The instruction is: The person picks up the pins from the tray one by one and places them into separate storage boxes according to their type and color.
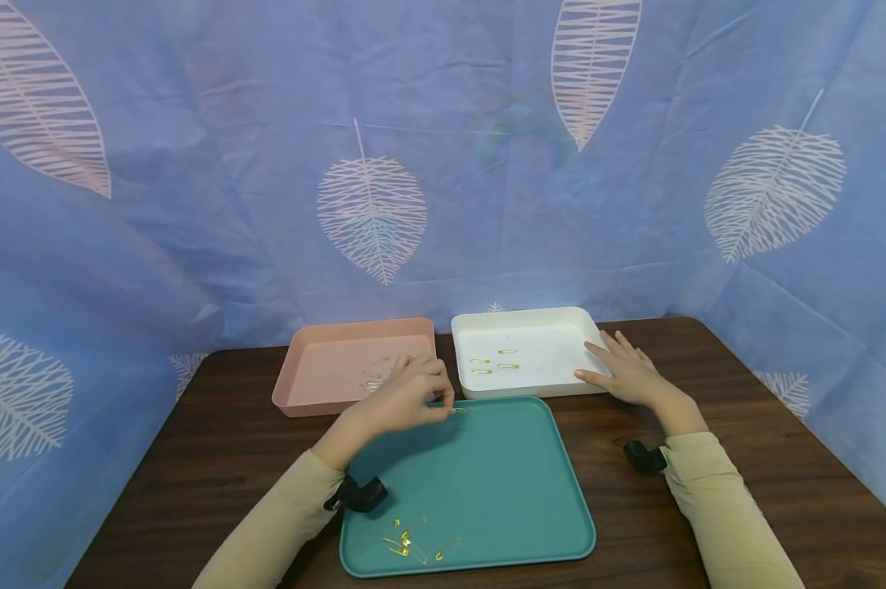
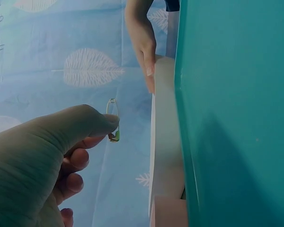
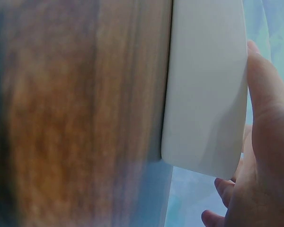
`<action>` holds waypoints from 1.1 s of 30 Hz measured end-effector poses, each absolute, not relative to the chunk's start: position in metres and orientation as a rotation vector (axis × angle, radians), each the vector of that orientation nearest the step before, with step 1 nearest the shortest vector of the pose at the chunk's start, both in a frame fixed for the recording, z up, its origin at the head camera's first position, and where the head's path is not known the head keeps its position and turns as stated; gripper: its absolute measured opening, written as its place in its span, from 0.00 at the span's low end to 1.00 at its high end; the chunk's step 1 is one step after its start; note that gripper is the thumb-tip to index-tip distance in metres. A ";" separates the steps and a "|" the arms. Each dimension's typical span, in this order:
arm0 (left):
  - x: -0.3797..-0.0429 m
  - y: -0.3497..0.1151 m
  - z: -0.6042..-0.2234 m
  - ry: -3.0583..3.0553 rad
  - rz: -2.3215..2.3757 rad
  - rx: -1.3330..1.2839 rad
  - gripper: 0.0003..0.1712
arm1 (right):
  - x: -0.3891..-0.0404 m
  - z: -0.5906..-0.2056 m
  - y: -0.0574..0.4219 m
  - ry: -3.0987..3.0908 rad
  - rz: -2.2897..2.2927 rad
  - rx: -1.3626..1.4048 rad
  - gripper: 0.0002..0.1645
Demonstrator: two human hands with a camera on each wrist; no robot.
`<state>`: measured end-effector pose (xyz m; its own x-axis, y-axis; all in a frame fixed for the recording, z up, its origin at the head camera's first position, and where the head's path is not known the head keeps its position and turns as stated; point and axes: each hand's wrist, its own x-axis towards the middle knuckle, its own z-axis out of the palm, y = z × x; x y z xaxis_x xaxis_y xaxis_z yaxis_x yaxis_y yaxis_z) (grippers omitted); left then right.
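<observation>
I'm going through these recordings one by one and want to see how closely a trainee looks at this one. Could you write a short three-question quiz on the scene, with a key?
1. True or false: the right hand touches the white tray.

2. Multiple choice: which holds a safety pin?
A) the left hand
B) the right hand
C) neither hand

3. Fill in (near or far): in the head view, the loose pins on the green tray lie toward its ____ edge.

Key:
1. True
2. A
3. near
</observation>
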<state>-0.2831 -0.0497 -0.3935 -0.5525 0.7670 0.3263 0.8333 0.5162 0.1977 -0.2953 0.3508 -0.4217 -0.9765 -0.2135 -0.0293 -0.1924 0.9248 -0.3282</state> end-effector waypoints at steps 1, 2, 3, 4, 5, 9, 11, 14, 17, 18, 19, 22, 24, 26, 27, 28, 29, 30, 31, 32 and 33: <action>-0.285 -0.048 -0.393 -2.561 -0.503 -1.362 0.09 | -0.295 -0.422 0.351 3.017 -0.510 -0.316 0.51; -0.288 -0.047 -0.392 -2.558 -0.506 -1.358 0.09 | -0.295 -0.422 0.351 3.016 -0.513 -0.315 0.51; -0.290 -0.045 -0.392 -2.556 -0.499 -1.352 0.09 | -0.296 -0.422 0.351 3.016 -0.514 -0.314 0.51; -0.293 -0.044 -0.391 -2.552 -0.490 -1.344 0.09 | -0.296 -0.422 0.351 3.018 -0.509 -0.314 0.51; -0.296 -0.042 -0.390 -2.546 -0.478 -1.335 0.09 | -0.296 -0.423 0.351 3.019 -0.506 -0.315 0.51; -0.306 -0.038 -0.387 -2.543 -0.450 -1.303 0.09 | -0.297 -0.423 0.351 3.024 -0.498 -0.321 0.52; -0.311 -0.036 -0.385 -2.550 -0.453 -1.295 0.10 | -0.297 -0.423 0.351 3.021 -0.503 -0.322 0.52; -0.317 -0.031 -0.381 -2.554 -0.430 -1.288 0.10 | -0.297 -0.423 0.351 3.018 -0.510 -0.321 0.52; -0.323 -0.025 -0.377 -2.541 -0.412 -1.289 0.09 | -0.296 -0.423 0.351 3.022 -0.505 -0.322 0.52; -0.326 -0.023 -0.376 -2.538 -0.408 -1.290 0.09 | -0.296 -0.423 0.351 3.024 -0.498 -0.322 0.52; -0.328 -0.021 -0.375 -2.537 -0.409 -1.290 0.08 | -0.296 -0.423 0.351 3.025 -0.496 -0.323 0.51; -0.335 -0.014 -0.373 -2.551 -0.396 -1.278 0.07 | -0.296 -0.423 0.352 3.028 -0.486 -0.324 0.51; -0.340 -0.010 -0.373 -2.569 -0.382 -1.260 0.07 | -0.296 -0.423 0.352 3.027 -0.482 -0.323 0.51; -0.345 -0.006 -0.374 -2.585 -0.365 -1.235 0.07 | -0.296 -0.423 0.352 3.028 -0.479 -0.323 0.51; -0.348 -0.004 -0.374 -2.595 -0.366 -1.223 0.07 | -0.296 -0.422 0.352 3.028 -0.479 -0.322 0.51; -0.350 -0.003 -0.374 -2.604 -0.367 -1.210 0.07 | -0.296 -0.422 0.352 3.028 -0.477 -0.323 0.51; -0.353 -0.001 -0.374 -2.613 -0.375 -1.200 0.07 | -0.297 -0.422 0.352 3.029 -0.476 -0.323 0.51; -0.355 0.001 -0.374 -2.622 -0.382 -1.190 0.07 | -0.297 -0.422 0.351 3.030 -0.474 -0.323 0.51; -0.358 0.003 -0.375 -2.631 -0.392 -1.182 0.07 | -0.297 -0.422 0.351 3.030 -0.475 -0.324 0.51; -0.361 0.004 -0.375 -2.646 -0.405 -1.172 0.07 | -0.297 -0.422 0.351 3.029 -0.477 -0.324 0.51; -0.363 0.006 -0.375 -2.658 -0.415 -1.161 0.07 | -0.296 -0.422 0.351 3.027 -0.480 -0.323 0.51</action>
<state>-0.3628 0.0061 -0.3751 -0.6672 0.6809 0.3019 0.7405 0.6500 0.1705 -0.2965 0.3509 -0.4217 -0.9762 -0.2152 -0.0257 -0.1967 0.9295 -0.3121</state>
